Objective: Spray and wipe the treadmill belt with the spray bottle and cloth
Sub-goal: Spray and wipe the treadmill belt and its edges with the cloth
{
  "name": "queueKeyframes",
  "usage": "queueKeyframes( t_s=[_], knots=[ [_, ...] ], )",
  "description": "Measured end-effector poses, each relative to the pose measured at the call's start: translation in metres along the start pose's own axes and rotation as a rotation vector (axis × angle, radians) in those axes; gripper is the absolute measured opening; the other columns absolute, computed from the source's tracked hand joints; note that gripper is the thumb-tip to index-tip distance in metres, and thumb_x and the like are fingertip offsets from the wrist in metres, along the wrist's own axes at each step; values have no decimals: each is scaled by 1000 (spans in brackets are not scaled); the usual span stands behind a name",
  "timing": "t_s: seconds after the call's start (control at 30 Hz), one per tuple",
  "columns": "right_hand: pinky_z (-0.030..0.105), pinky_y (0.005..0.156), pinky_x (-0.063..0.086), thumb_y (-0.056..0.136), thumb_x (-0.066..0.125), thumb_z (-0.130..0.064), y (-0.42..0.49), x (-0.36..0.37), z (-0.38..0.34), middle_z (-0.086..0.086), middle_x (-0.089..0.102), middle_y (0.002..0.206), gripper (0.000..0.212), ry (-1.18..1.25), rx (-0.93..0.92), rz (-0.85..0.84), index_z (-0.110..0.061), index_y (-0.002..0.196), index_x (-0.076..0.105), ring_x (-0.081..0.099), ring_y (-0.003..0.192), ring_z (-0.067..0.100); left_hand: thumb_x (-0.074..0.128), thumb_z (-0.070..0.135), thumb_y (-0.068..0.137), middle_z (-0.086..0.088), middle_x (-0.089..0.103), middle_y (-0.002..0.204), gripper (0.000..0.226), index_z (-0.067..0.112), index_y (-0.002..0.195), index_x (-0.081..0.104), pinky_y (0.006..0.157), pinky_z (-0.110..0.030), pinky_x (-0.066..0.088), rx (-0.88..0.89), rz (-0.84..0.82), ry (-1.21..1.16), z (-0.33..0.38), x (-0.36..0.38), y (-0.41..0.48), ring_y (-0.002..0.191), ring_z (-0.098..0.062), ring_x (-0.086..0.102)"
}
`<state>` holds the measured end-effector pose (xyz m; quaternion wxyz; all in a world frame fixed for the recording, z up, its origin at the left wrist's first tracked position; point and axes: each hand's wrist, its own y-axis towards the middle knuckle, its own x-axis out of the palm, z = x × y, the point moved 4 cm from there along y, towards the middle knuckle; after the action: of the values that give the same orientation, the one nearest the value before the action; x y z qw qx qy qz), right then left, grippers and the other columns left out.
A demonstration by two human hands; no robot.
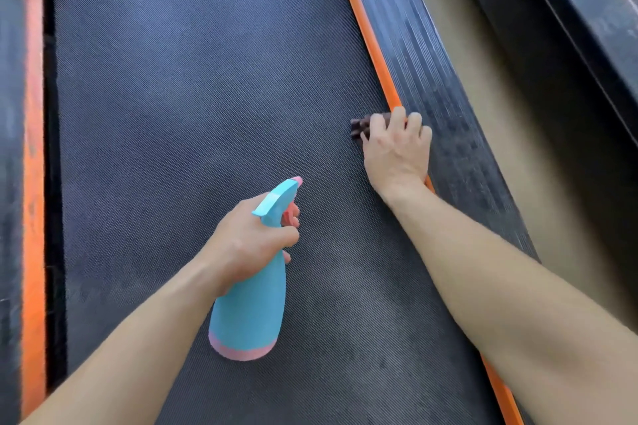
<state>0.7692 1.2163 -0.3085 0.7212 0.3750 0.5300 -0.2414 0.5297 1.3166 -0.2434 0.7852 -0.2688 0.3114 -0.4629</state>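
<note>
Filling the middle of the frame from bottom edge to top: treadmill belt (179, 107), dark, finely textured.

Cloth (359, 128): dark brown, bunched, lying on the belt at its right edge, centre-right of the frame. Most of it is hidden under the right hand (397, 148); only its left end shows beyond the fingers. The right hand lies palm down with its fingers curled over the cloth, clasping it. The fingertips reach across the orange strip (366, 34) onto the ribbed side rail (414, 55). The forearm runs straight in from the lower right corner.

Spray bottle (252, 307): turquoise with a pink base band, in the lower middle of the frame, tilted. The left hand (248, 245) is wrapped round its neck. The body hangs below the grip toward the bottom edge; the head juts above it, with the pink nozzle (297, 180) aimed to the upper right. A finger sits on the pink trigger (291, 214). Whether the base touches the belt cannot be told. The forearm enters from the lower left corner.

Surrounds: a second orange strip (32, 183) down the left edge; tan floor (483, 79) to the right of the side rail.
</note>
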Motion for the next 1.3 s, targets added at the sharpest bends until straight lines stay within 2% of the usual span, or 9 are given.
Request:
queueKeyframes(
  t_s=[0.13, 0.3, 0.43, 0.53, 0.73, 0.87, 1.07, 1.17, 1.3],
  knots=[
    [46, 77, 45, 94, 60, -42, 21, 4, -10, 15, 58, 108, 30, 28, 10, -59, -14, 103, 63, 55, 93, 37, 66, 23, 60, 5, 77, 102, 29, 25, 87, 74, 83, -52, 66, -2, 9, 11, -1, -4, -3, 76, -30, 78],
    [46, 70, 44, 93, 59, -43, -74, -20, 9, 14, 56, 104, 31, 221, -121, -23, -18, 111, 64, 52, 87, 35, 66, 22, 61, 3, 77, 103, 48, 30, 107, 76, 83, -51, 66, 8, -4, -33, -3, -6, -6, 78, -24, 74],
    [46, 72, 47, 84, 69, -39, -166, -38, 10, 14, 57, 108, 38, 356, -317, -45, -20, 117, 66, 53, 91, 36, 65, 24, 59, 2, 78, 103, 50, 26, 108, 75, 84, -44, 66, -11, -6, 8, -6, -3, -5, 71, -28, 77],
    [48, 73, 48, 87, 68, -39, -153, -30, 9, 15, 60, 110, 36, 381, -401, -19, -21, 119, 68, 56, 93, 38, 65, 24, 60, 0, 77, 106, 44, 23, 103, 75, 86, -47, 66, -18, -24, 33, -8, 0, -6, 72, -29, 78],
    [45, 71, 47, 91, 59, -48, -39, -2, -13, 14, 59, 109, 35, 323, -152, 22, -24, 116, 67, 55, 92, 37, 67, 25, 58, 2, 77, 105, 40, 21, 97, 74, 89, -55, 64, -12, -20, 50, -10, -2, -6, 72, -28, 77],
    [43, 74, 48, 87, 57, -52, -34, -9, -16, 13, 57, 105, 38, 373, -49, -54, -23, 110, 68, 54, 89, 36, 66, 25, 59, 2, 77, 105, 39, 21, 97, 75, 87, -53, 65, -14, -20, 58, -15, -7, -5, 71, -27, 78],
    [45, 70, 47, 80, 68, -44, -161, -48, -24, 11, 59, 98, 31, 565, -422, -126, -21, 102, 72, 53, 82, 33, 65, 25, 60, 2, 77, 106, 45, 26, 104, 76, 88, -48, 65, -25, -38, 42, -22, -10, -6, 70, -25, 78],
    [46, 68, 48, 84, 68, -42, -156, -40, -29, 12, 63, 102, 30, 535, -577, -85, -22, 106, 72, 55, 81, 34, 65, 22, 61, -1, 77, 109, 48, 28, 107, 76, 82, -43, 67, -34, -49, -1, -27, -8, -5, 67, -21, 73],
    [46, 68, 50, 86, 62, -46, -79, -16, -47, 11, 59, 101, 29, 491, -313, -6, -25, 104, 71, 53, 83, 34, 68, 25, 60, -1, 76, 110, 42, 26, 101, 76, 86, -52, 66, -57, -49, 7, -32, -10, -3, 74, -26, 75]
  ],
)
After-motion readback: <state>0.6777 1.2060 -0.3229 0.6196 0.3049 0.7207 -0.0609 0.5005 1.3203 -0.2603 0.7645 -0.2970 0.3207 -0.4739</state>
